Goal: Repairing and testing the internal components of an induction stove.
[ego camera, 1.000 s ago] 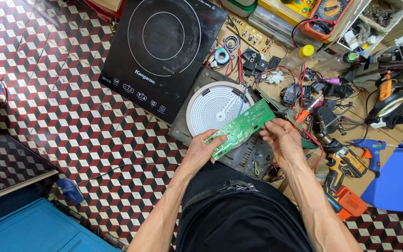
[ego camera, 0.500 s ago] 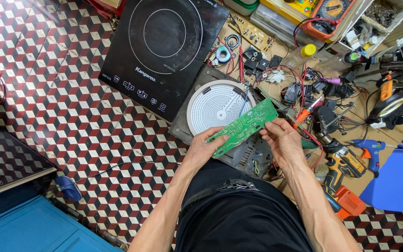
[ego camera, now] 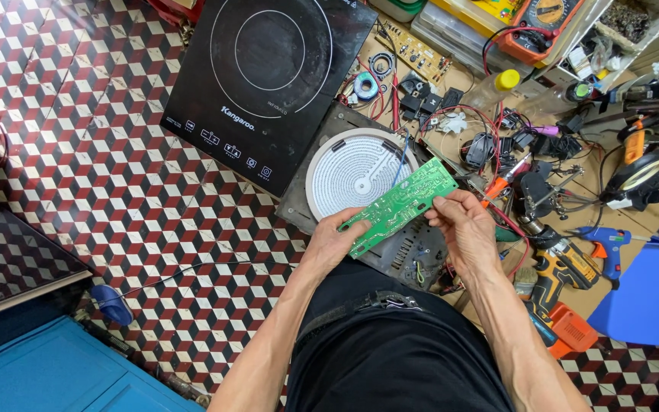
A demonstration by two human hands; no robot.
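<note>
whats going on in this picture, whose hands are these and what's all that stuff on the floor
There is no machine here. The picture comes from a camera worn on a person's head, looking down, so the two bare arms reaching up from the bottom are that person's own.

Both hands hold one thing: a long green circuit board. The left hand grips its lower end, the right hand its upper end.

Just beyond it lies an opened cooker base with a round white coil. Further off lies the black glass cooktop panel with ring markings.

To the right, on a brown sheet over the checkered tile floor, tools and parts are scattered: a yellow cordless drill, a blue glue gun, wires and small components.
</note>
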